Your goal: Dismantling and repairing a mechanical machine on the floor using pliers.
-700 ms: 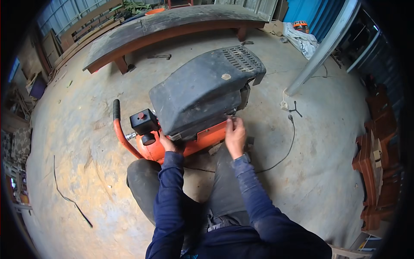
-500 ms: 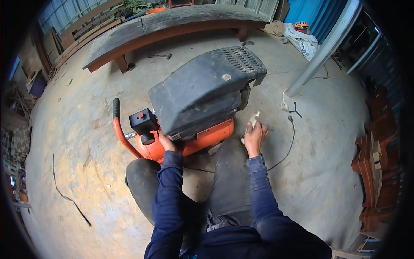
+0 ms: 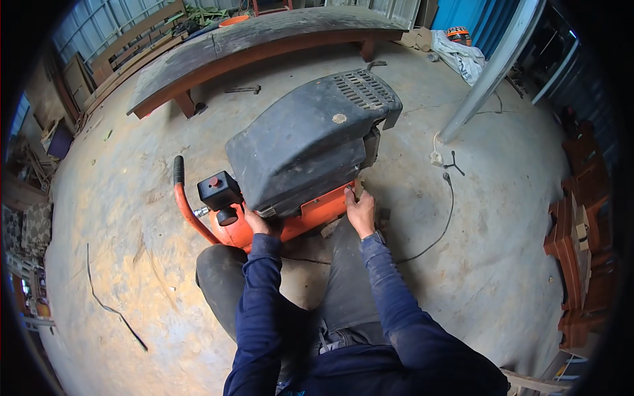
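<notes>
An orange air compressor (image 3: pixel 232 230) with a dusty black plastic cover (image 3: pixel 297 138) stands in front of me. At its left end are a black switch box (image 3: pixel 218 191) with a red knob and a curved orange handle (image 3: pixel 188 214). My left hand (image 3: pixel 261 221) grips low at the cover's front left corner, its fingertips hidden beside the box. Closed fingers of my right hand (image 3: pixel 360 211) pinch a flat pale tool, mostly hidden, against the orange body's right part, just below the cover.
A low wooden bench (image 3: pixel 277 34) stands behind the compressor. At right are a metal post (image 3: pixel 482 79), a black cable (image 3: pixel 451 204), a small three-armed tool (image 3: pixel 454 163) and stacked reddish wooden pieces (image 3: pixel 564 244). A dark strip (image 3: pixel 115 310) lies left on the floor.
My right hand moved out to the right with the pale tool showing, then came back left and up against the orange body. My left hand stays in place on the compressor.
</notes>
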A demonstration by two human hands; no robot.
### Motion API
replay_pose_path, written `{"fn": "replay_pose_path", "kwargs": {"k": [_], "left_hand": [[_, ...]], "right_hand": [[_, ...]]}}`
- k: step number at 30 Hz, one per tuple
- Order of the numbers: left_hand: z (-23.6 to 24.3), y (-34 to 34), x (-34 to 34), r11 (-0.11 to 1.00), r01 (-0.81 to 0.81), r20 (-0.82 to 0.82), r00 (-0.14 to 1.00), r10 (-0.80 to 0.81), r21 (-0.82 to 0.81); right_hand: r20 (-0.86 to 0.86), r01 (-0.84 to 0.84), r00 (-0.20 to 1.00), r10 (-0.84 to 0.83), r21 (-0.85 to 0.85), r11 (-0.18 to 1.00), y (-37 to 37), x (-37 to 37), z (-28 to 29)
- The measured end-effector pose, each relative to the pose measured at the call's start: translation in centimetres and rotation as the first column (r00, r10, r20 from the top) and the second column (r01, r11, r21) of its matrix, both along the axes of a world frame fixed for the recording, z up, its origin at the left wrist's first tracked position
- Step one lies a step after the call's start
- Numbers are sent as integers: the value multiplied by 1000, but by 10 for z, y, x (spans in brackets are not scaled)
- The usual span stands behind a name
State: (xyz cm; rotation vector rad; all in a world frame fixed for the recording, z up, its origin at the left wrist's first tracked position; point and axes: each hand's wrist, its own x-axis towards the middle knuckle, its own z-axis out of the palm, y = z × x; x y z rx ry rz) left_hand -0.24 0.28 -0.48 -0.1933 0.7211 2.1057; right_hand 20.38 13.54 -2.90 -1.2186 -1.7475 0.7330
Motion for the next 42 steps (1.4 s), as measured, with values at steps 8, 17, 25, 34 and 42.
{"fn": "replay_pose_path", "kwargs": {"k": [8,17,25,34,42], "left_hand": [[-5,-2,-2,1000,12,-2,1000,-12,-4],[-8,2,-3,999,15,-2,1000,-15,39],[-11,-8,-3,1000,-15,11,1000,16,-9],[6,-10,60,956,135,409,913,-17,-260],[9,-12,63,968,51,318,947,31,-247]], "right_hand": [[-751,-629,643,-149,-629,456,7,11,0],[-198,-115,978,70,-224,968,9,-3,-22],[-547,-344,833,-83,-630,697,-9,-11,12],[-264,-158,959,108,-179,971,10,2,-4],[-706,-470,694,-138,-590,656,-2,8,18]]}}
